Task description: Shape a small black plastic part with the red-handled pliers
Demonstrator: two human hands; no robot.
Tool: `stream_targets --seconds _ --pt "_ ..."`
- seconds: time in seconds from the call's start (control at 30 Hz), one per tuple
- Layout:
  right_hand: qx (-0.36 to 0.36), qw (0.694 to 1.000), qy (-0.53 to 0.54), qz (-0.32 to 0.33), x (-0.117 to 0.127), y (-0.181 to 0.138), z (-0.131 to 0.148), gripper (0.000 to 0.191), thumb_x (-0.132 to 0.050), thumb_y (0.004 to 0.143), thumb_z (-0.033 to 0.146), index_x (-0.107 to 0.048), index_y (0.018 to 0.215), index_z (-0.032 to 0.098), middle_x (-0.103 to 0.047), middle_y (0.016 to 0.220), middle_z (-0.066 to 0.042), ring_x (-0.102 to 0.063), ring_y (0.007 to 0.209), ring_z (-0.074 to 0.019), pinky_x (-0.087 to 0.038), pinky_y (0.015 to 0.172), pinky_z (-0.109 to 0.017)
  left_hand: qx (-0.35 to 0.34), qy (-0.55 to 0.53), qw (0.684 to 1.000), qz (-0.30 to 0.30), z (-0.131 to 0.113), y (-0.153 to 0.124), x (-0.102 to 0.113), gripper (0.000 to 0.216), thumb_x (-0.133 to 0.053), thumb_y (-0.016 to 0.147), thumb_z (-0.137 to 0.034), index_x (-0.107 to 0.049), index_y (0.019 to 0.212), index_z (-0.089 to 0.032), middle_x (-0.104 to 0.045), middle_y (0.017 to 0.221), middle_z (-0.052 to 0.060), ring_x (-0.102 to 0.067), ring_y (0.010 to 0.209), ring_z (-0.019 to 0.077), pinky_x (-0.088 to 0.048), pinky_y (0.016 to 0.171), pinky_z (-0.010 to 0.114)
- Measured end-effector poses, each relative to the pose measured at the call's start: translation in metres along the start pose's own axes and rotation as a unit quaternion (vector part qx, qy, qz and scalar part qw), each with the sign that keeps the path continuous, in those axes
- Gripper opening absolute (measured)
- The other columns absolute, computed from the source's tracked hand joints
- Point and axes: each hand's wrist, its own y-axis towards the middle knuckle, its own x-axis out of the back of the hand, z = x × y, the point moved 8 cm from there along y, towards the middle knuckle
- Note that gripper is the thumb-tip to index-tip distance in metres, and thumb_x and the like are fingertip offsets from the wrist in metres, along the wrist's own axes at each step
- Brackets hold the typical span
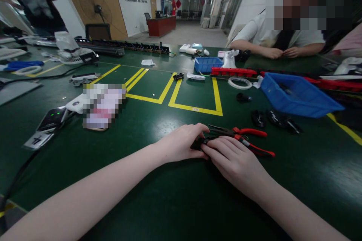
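Note:
My left hand point(179, 144) and my right hand point(230, 158) meet low on the dark green table point(158, 199), fingers closed together on a small black part point(199, 143) pinched between them. Most of that part is hidden by my fingers. Red-handled pliers point(249, 139) lie on the table just behind my right hand, apart from it. Three more small black parts point(273, 118) lie to the right, in front of a big blue bin point(299, 95).
Yellow tape boxes point(195, 107) mark the table's middle. A smaller blue bin point(207, 63), a red strip point(233, 71), a tape ring point(240, 83) and a black device with green lights point(52, 118) lie around. Another person sits at the far right, hands point(283, 52) on the table.

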Motion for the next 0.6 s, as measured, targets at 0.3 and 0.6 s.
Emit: stream_targets --seconds 0.3,0.6 --pt "-0.11 0.994 0.02 -0.012 0.0 0.005 -0.011 0.017 -0.05 0.093 0.014 -0.067 0.093 0.018 -0.072 0.097 -0.008 -0.067 0.09 -0.0223 -0.053 0.084 -0.04 -0.013 0.038 0.999 -0.021 -0.006 0.0 0.006 0.048 -0.077 0.08 -0.026 -0.05 0.118 -0.019 -0.063 0.114 0.01 -0.063 0.104 0.0256 -0.052 0.087 0.041" --pt "-0.135 0.989 0.051 -0.007 -0.002 0.003 -0.016 0.016 -0.051 0.091 0.013 -0.067 0.094 0.018 -0.07 0.097 -0.009 -0.064 0.091 -0.024 -0.052 0.084 -0.041 -0.103 0.117 0.988 -0.018 -0.018 -0.003 0.002 0.02 -0.065 0.091 -0.026 -0.054 0.106 -0.018 -0.058 0.111 0.007 -0.058 0.101 0.0215 -0.051 0.085 0.034"
